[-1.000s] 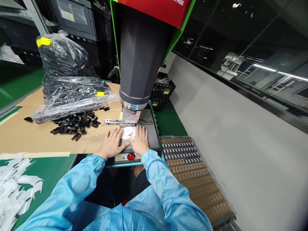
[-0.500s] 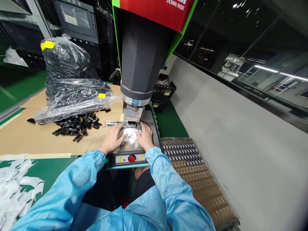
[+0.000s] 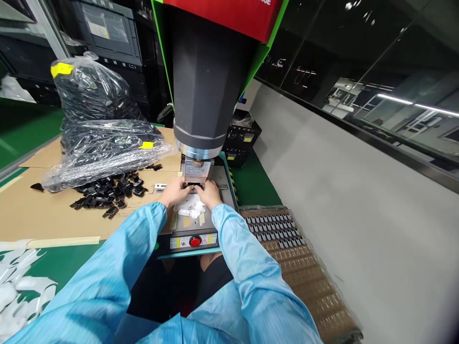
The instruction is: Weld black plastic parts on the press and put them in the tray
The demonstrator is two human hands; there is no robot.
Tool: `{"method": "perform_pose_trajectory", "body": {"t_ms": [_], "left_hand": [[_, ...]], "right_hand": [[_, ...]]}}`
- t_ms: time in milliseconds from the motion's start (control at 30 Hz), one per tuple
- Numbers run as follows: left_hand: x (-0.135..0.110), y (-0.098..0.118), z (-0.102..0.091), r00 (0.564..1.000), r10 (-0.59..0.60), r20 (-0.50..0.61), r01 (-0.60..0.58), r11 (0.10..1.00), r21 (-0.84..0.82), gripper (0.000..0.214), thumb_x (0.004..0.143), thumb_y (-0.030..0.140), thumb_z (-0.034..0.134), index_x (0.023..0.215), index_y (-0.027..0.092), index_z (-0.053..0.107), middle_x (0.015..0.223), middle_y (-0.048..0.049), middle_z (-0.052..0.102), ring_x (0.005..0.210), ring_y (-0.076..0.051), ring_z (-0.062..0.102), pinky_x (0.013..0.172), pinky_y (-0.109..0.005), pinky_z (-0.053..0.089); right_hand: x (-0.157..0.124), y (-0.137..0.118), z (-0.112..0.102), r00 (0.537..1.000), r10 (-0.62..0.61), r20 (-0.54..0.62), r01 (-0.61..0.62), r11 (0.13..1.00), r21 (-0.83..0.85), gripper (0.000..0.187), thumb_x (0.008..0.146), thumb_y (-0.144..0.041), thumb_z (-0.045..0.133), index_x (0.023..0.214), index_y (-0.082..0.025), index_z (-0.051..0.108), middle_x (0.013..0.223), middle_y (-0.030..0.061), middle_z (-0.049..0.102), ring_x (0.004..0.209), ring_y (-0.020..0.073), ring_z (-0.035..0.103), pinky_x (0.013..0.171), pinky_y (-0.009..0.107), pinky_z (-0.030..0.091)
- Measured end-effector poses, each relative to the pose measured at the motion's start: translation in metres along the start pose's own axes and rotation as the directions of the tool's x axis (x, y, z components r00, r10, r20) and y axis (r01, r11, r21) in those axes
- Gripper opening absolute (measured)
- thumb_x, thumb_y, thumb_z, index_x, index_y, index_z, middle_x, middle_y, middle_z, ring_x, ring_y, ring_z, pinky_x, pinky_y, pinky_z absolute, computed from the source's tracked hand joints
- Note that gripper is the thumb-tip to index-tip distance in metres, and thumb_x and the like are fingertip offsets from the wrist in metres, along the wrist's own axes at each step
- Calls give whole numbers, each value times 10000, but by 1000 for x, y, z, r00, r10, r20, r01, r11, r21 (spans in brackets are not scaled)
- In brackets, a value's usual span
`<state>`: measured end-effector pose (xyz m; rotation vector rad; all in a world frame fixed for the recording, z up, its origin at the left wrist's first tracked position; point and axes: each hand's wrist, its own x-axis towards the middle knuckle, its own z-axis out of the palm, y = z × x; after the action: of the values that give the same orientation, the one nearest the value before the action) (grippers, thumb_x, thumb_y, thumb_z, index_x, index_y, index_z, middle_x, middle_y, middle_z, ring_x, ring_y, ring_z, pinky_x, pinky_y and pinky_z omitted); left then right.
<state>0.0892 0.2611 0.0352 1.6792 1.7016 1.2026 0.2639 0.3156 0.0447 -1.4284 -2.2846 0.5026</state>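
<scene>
My left hand (image 3: 176,191) and my right hand (image 3: 211,194) close in from both sides on a small black part (image 3: 194,184) in the metal fixture. Both thumbs press at its near edge; the other fingertips are partly hidden. Right above the part is the metal press head (image 3: 196,170) of the machine (image 3: 210,86). Between my wrists, white paper-like scraps (image 3: 191,206) lie on the machine's base plate (image 3: 215,224). A slotted metal bar (image 3: 159,187) sticks out left of the fixture.
Loose black plastic parts (image 3: 103,192) and filled clear bags (image 3: 100,105) lie on cardboard at left. White strips (image 3: 21,282) are heaped nearer. A red button (image 3: 195,241) sits on the front panel. At right stands a brown tray (image 3: 301,282) with rows of grey pieces.
My hands have moved forward and closer together, from resting flat beside the fixture to thumbs at the black part. The view has shifted slightly.
</scene>
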Motion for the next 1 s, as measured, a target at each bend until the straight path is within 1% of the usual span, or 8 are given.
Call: {"method": "perform_pose_trajectory", "body": {"t_ms": [133,267,367,433,500,567,733,1000], "left_hand": [[-18,7,0,986,-168,-11,156,937,-314,611,792,652,817,1145,154,798,957,-116,789,946,-284,721,898,-419,587],[-68,16,2,947,-318,-49,230,775,-589,764,710,652,909,1265,149,757,1131,-137,789,991,-257,729,923,-411,595],[-118,22,9,932,-361,-36,247,703,-667,740,699,605,945,1262,167,748,1089,-109,789,966,-240,735,926,-406,604],[-148,29,15,928,-372,-4,263,663,-701,704,709,580,950,1245,174,739,1029,-91,787,943,-231,739,919,-398,610],[-172,38,22,930,-367,7,253,628,-736,654,730,556,947,1225,188,730,1068,-95,789,979,-228,744,942,-389,611],[-190,46,28,931,-365,6,241,602,-762,613,735,529,949,1203,203,723,1118,-99,789,997,-222,744,951,-385,616],[-211,58,37,934,-356,28,247,587,-771,550,746,504,943,1155,219,711,1036,-74,789,914,-208,744,937,-413,635],[-217,58,40,941,-332,67,255,566,-784,532,747,497,943,1144,227,714,1120,-95,796,1002,-236,764,991,-437,623]], "right_hand": [[-1,-1,0,999,27,-33,-23,995,97,276,1002,-347,662,1180,-158,755,1159,123,770,1111,254,701,991,333,539],[-28,6,0,995,64,-83,-28,928,371,331,974,-295,635,1257,-158,738,1110,99,777,966,206,732,934,329,586],[-72,9,7,991,109,-78,-36,778,628,429,972,-284,580,1372,-158,674,1035,85,789,906,196,752,861,331,627],[-108,6,12,991,108,-83,-8,655,756,417,947,-295,604,1339,-165,670,1050,91,793,945,208,768,867,346,646],[-142,-3,16,993,80,-88,31,543,839,394,913,-298,651,1290,-182,670,1110,100,791,1023,225,775,919,369,653],[-171,-14,17,996,56,-76,40,475,879,382,895,-288,679,1266,-198,663,1162,104,783,1085,233,771,962,382,651],[-209,-26,14,996,78,-47,5,469,883,376,896,-293,701,1262,-224,646,1210,101,765,1196,245,742,1044,415,636],[-218,-23,9,997,65,-48,13,462,887,375,915,-309,709,1274,-233,632,1230,101,757,1209,239,733,1107,441,605]]}}
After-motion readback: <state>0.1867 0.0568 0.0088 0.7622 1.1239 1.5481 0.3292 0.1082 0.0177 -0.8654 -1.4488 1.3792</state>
